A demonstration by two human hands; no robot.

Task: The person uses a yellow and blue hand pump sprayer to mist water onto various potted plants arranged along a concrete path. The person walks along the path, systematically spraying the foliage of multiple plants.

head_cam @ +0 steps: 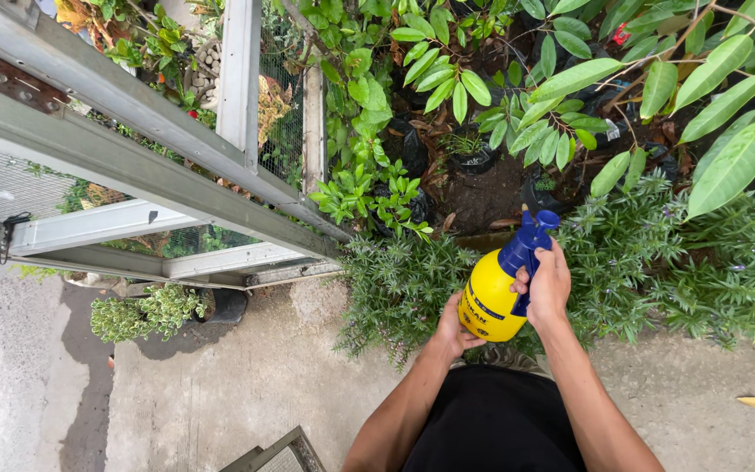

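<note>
**Both hands on the yellow sprayer, nozzle toward the bushy herbs**

Hands first: our left hand (454,330) cups the underside of the yellow pressure sprayer (488,300), palm closed against its round belly, while our right hand (549,288) is wrapped around the blue pump head (524,249), fingers folded over the handle and trigger. Neither hand is open; both are holding the same bottle. We hold the sprayer tilted, its blue top leaning away from us, just above the near edge of the low grey-green shrub (622,271) with small purple flowers.

To do this well, we judge that the supporting hand should keep the bottle steady from below, so that the squeeze of the upper hand does not swing the nozzle off the foliage. A modest tilt seems wise; tipped too far, the pickup tube inside might draw air.

The sprayer's body is opaque, so we cannot tell how full it is. Beyond the shrub, black nursery pots (474,159) sit in dark soil under broad-leaved branches (727,166). Well to the left of the sprayer, a black pot (225,306) with a pale variegated plant stands on the wet concrete floor (220,393), below the metal gate frame (133,166).
</note>
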